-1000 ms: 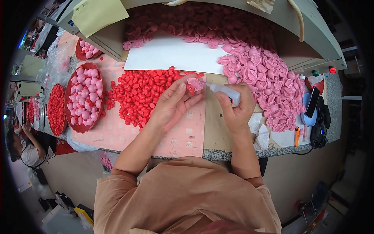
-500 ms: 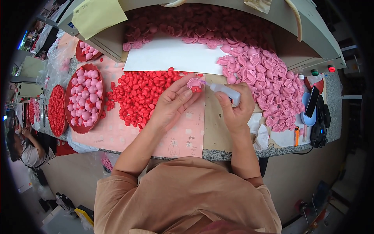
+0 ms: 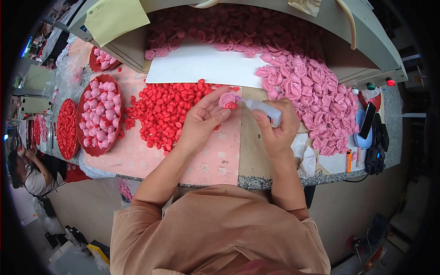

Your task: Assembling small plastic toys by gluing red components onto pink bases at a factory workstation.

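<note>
Between the thumb and fingers of my left hand (image 3: 204,117) is a pink shell-shaped piece (image 3: 227,99), with a small red piece (image 3: 230,106) at its lower edge. My right hand (image 3: 279,130) grips a clear squeeze bottle (image 3: 267,112) lying tilted, its thin nozzle pointing left. The nozzle tip reaches the rim of the pink piece; whether it touches, I cannot tell. Beyond my left hand spreads a heap of red rounded pieces (image 3: 160,110). A big pile of pink shell-shaped pieces (image 3: 316,101) lies to the right of my right hand.
At left stand a red dish (image 3: 120,123) of pink and red pieces and a tray of red pieces (image 3: 67,128). A white sheet (image 3: 201,68) runs under a grey machine housing (image 3: 389,55). On the right are a phone (image 3: 367,120), an orange cutter (image 3: 348,160) and crumpled tissue (image 3: 308,162).
The pink piece has shifted and turned slightly in my left fingers, and my left thumb has moved a little. The bottle has tipped and shifted slightly in my right hand.
</note>
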Tool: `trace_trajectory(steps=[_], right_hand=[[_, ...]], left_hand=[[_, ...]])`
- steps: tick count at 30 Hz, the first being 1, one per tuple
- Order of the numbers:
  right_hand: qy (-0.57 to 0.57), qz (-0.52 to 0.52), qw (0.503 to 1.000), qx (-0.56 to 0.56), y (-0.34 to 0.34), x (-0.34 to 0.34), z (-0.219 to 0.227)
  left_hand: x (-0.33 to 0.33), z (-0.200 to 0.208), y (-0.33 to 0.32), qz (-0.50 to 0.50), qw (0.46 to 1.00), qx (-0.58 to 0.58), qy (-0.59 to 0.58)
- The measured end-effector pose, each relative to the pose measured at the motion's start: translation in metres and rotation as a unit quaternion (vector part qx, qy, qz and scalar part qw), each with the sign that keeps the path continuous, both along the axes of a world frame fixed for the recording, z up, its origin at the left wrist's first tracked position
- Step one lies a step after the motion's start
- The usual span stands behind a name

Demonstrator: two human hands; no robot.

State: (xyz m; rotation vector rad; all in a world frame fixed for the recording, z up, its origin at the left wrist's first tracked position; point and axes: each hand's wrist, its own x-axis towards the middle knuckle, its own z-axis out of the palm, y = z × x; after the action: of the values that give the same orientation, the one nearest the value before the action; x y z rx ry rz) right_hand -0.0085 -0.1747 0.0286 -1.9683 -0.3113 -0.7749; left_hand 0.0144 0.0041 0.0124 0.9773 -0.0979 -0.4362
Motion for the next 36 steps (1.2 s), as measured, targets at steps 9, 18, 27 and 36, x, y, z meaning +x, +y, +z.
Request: trace_trajectory(steps=[9, 18, 27, 36], right_hand=[[-0.007, -0.011, 1.000, -0.007, -0.0014, 0.0012, -0.0025], [-0.015, -0.019, 1.000, -0.010, -0.0013, 0.0025, -0.0028], [-0.008, -0.019, 1.000, 0.003, -0.0019, 0.0019, -0.0038], [-0.010, -0.014, 1.000, 0.004, -0.0016, 0.0016, -0.0028]], left_hand=[[-0.0002, -0.0008, 0.0010, 0.005, 1.000, 0.011, -0.004], [-0.0003, 0.0003, 0.0008, 0.012, 1.000, 0.016, -0.006], [-0.0004, 0.0024, 0.0011, 0.013, 1.000, 0.019, -0.001], [-0.0004, 0.0025, 0.0017, 0.021, 0.999, 0.024, 0.004]])
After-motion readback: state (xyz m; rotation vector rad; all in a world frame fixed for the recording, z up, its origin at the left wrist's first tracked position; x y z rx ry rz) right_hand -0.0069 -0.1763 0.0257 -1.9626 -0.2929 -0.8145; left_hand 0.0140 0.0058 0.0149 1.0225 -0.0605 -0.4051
